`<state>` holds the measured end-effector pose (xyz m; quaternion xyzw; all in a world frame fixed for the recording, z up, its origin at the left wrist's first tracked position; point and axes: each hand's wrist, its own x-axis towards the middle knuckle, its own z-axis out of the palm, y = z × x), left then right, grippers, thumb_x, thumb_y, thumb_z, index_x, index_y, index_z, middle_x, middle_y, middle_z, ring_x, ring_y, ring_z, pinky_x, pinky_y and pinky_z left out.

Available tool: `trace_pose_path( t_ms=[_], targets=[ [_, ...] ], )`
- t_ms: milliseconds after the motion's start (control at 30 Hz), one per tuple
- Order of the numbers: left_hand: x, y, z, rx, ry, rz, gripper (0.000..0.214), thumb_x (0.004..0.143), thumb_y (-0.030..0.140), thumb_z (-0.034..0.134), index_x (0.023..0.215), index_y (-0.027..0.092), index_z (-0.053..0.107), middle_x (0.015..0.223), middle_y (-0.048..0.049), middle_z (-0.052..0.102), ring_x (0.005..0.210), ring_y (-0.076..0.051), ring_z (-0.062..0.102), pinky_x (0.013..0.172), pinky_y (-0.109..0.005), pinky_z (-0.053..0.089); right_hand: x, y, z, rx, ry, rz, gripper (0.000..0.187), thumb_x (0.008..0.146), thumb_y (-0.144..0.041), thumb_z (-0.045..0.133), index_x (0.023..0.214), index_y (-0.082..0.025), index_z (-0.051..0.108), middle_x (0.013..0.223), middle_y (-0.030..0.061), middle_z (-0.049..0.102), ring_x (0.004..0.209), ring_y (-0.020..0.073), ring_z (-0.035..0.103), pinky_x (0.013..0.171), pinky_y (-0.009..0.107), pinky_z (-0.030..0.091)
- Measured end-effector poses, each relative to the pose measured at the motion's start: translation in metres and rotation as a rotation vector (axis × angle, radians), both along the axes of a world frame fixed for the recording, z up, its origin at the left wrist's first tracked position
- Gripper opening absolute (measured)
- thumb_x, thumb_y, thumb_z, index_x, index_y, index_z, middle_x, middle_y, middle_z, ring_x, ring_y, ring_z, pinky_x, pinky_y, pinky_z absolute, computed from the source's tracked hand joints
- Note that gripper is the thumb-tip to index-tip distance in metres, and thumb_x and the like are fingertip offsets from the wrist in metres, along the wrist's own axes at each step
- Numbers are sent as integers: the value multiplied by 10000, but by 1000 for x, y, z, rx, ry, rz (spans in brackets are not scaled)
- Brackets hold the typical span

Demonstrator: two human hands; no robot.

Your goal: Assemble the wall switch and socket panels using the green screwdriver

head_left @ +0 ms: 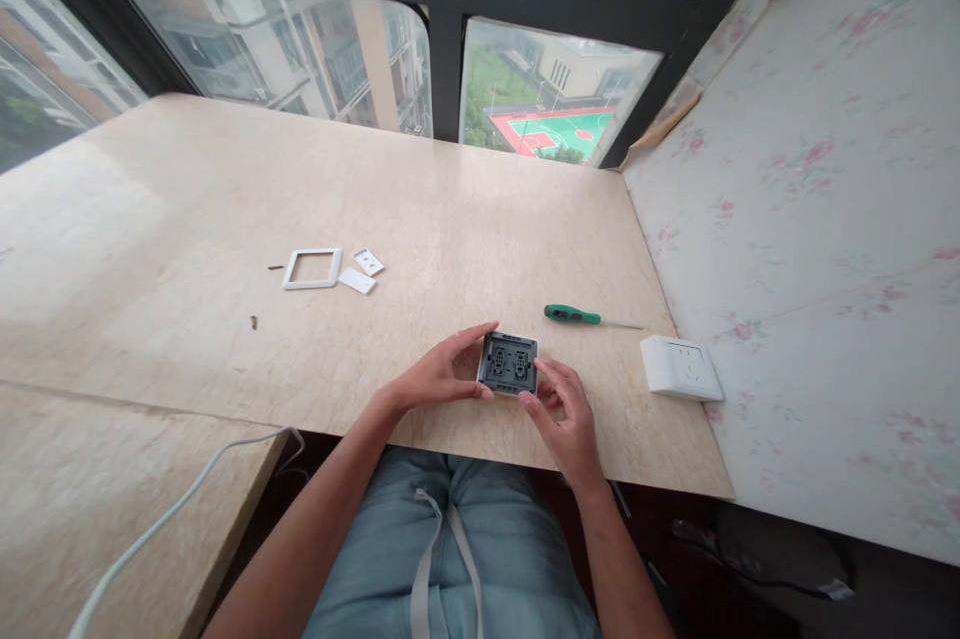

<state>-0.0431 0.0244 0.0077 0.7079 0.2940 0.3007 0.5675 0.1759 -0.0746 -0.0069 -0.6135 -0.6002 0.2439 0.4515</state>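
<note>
Between my two hands sits a wall switch module (509,364), a square black body with a pale rim, its face turned up towards me. My left hand (439,371) grips its left side, thumb at the lower corner and fingers along the upper one. At the right edge and lower right corner, the fingertips and thumb of my right hand (564,409) close on it. A green-handled screwdriver (574,315) lies beyond my right hand. Farther left are a white square frame (337,269) and two white rocker caps, one flat (358,280) and one showing its underside (368,262).
A small screw (253,322) and a thin dark piece (275,268) lie at the left of the stone-patterned counter (465,219). A white socket box (682,368) stands against the papered wall at right. A white cable (187,479) crosses the lower left ledge.
</note>
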Motion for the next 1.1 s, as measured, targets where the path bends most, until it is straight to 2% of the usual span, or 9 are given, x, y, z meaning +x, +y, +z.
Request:
trace_pose_path(
  t_ms=[267, 367, 533, 733, 900, 1100],
  targets=[
    [-1, -8, -4, 116, 63, 89, 820, 726, 372, 837, 1449, 324, 453, 1469, -101, 509, 1355, -303, 480, 1144, -512, 378, 0, -2, 1, 8, 2, 38, 437, 893, -352, 667, 1322, -299, 599, 1251, 106, 577, 863, 175, 627, 692, 335, 585],
    [-1, -10, -5, 150, 82, 110, 811, 731, 401, 829, 1446, 331, 454, 1447, -102, 528, 1343, -304, 489, 1128, -517, 397, 0, -3, 1, 6, -3, 62, 387, 892, -349, 672, 1276, -315, 643, 1271, 102, 567, 907, 187, 636, 735, 357, 600],
    [-1, -10, -5, 194, 92, 98, 786, 756, 416, 807, 1448, 344, 442, 1443, -93, 528, 1343, -298, 487, 1137, -536, 382, 0, -3, -1, 5, 8, 55, 374, 881, -344, 688, 1254, -317, 662, 1271, 105, 570, 935, 199, 648, 756, 375, 612],
    [-2, -10, -5, 230, 98, 81, 796, 763, 400, 809, 1458, 348, 425, 1451, -81, 527, 1345, -278, 488, 1142, -487, 385, 1, -2, -1, 37, -1, 54, 365, 861, -328, 721, 1223, -316, 683, 1250, 100, 581, 898, 190, 650, 767, 378, 602],
    [-3, -10, -4, 236, 128, 79, 802, 767, 414, 801, 1468, 348, 416, 1467, -85, 515, 1355, -290, 479, 1142, -504, 378, 2, -3, 0, 38, -7, 52, 358, 850, -340, 732, 1204, -308, 686, 1250, 103, 582, 939, 211, 651, 748, 371, 597],
    [-4, -11, -6, 250, 125, 72, 837, 766, 411, 804, 1488, 344, 383, 1486, -94, 494, 1375, -295, 458, 1149, -497, 376, 3, -4, -2, -8, -29, 42, 483, 841, -362, 738, 1298, -293, 597, 1261, 122, 581, 921, 212, 635, 681, 337, 580]
  ],
)
